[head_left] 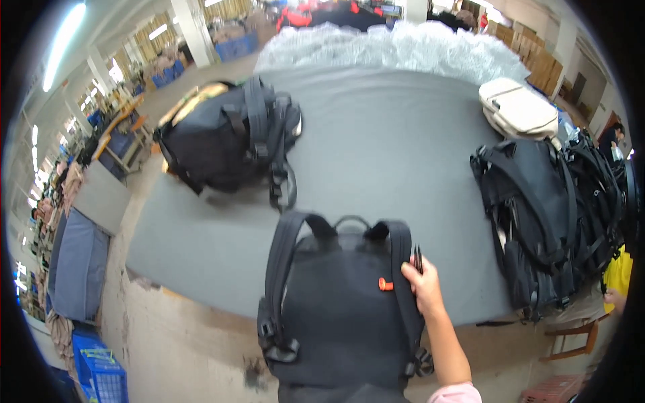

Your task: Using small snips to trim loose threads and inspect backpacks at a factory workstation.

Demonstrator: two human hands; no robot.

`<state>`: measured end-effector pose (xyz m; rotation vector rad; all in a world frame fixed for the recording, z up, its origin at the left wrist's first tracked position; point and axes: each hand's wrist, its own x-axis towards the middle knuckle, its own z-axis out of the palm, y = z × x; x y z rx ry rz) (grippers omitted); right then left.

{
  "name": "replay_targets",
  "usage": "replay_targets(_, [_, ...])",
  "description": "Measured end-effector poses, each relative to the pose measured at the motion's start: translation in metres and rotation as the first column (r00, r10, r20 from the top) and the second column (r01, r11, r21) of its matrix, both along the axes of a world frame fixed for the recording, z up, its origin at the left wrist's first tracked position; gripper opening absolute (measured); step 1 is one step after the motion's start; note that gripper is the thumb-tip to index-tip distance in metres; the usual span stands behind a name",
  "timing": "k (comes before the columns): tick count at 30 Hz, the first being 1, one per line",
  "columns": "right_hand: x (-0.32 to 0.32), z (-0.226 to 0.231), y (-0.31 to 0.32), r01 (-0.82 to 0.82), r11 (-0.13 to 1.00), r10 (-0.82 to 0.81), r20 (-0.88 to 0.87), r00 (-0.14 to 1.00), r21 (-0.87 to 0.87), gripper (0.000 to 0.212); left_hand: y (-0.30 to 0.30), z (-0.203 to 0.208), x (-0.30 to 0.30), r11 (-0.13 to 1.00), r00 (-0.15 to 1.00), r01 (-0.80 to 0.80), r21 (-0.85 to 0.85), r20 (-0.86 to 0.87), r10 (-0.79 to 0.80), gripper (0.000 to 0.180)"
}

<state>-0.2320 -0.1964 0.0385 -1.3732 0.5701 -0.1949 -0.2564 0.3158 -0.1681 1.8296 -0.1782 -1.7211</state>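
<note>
A black backpack (342, 302) stands upright close in front of me. Its padded shoulder straps (287, 262) and top loop handle face me. A small orange tag (385, 285) sits near the right strap. My right hand (424, 282) is closed beside that strap, around a slim black tool with two pointed tips (418, 258), like thread snips or tweezers; the exact kind does not show. The thumb lies near the strap's edge; whether it touches the strap I cannot tell. My left hand does not show.
A grey-covered table (383, 148) spreads ahead. Another dark backpack (228, 138) lies at its left, several black backpacks (531, 215) and a cream bag (519, 109) at the right. Clear plastic bags (390, 50) line the far edge. A blue crate (99, 366) stands lower left; people are at right.
</note>
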Motion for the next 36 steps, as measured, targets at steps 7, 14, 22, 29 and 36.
replay_targets(7, [-0.005,0.019,-0.003,0.135,0.991,-0.133,0.149,0.98,-0.007,0.019,-0.057,0.195,0.007,0.921,0.919,-0.39,0.007,-0.055,0.389,0.021])
replay_targets(14, [-0.019,0.042,0.001,0.311,0.898,-0.219,0.298,0.929,-0.311,0.01,-0.137,0.257,0.093,0.512,0.517,-0.521,-0.683,0.225,0.826,0.03])
replay_targets(22, [-0.039,0.075,0.076,-0.181,0.792,0.323,0.148,0.935,-0.583,0.006,-0.129,0.225,0.08,0.449,0.552,-0.599,-0.663,0.064,0.831,0.019])
replay_targets(29, [-0.031,0.063,0.115,-0.464,0.799,0.531,0.086,0.843,-0.382,0.013,-0.159,0.261,0.127,0.145,0.43,-0.684,-0.715,-0.234,0.872,0.025])
replay_targets(36, [-0.049,0.04,0.125,-0.495,0.801,0.532,0.019,0.847,-0.337,0.012,-0.19,0.261,0.152,0.184,0.465,-0.651,-0.736,-0.196,0.863,0.03])
